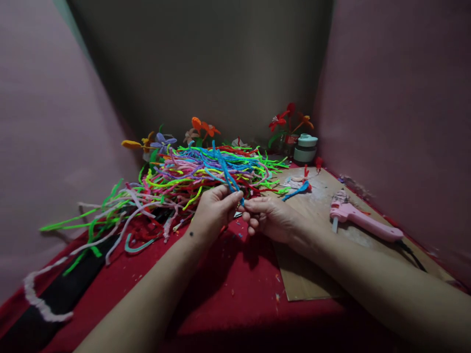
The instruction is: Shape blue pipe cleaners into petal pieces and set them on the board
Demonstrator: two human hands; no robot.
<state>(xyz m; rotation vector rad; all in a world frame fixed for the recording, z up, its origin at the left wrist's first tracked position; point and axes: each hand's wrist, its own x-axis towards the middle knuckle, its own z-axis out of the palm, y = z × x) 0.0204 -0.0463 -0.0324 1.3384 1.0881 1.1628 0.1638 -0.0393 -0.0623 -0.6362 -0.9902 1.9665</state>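
Blue pipe cleaners (225, 169) stand up from between my fingers, bent together into a narrow strip. My left hand (215, 207) pinches them near their lower end with thumb and forefinger. The fingertips of my right hand (270, 215) close on the bottom tip, right beside the left thumb. Exactly how the tip is bent or twisted is hidden by the fingers. Just beyond both hands lies a large heap of many-coloured pipe cleaners (184, 171). A blue pipe-cleaner piece (297, 190), wider at one end, rests past my right hand.
A pink hot glue gun (362, 223) lies on a cardboard sheet (305, 279) at the right, its cord trailing off. Pipe-cleaner flowers (206, 127) and a lidded pale-green jar (305, 148) stand at the back. Fuzz scraps dot the red cloth (221, 304).
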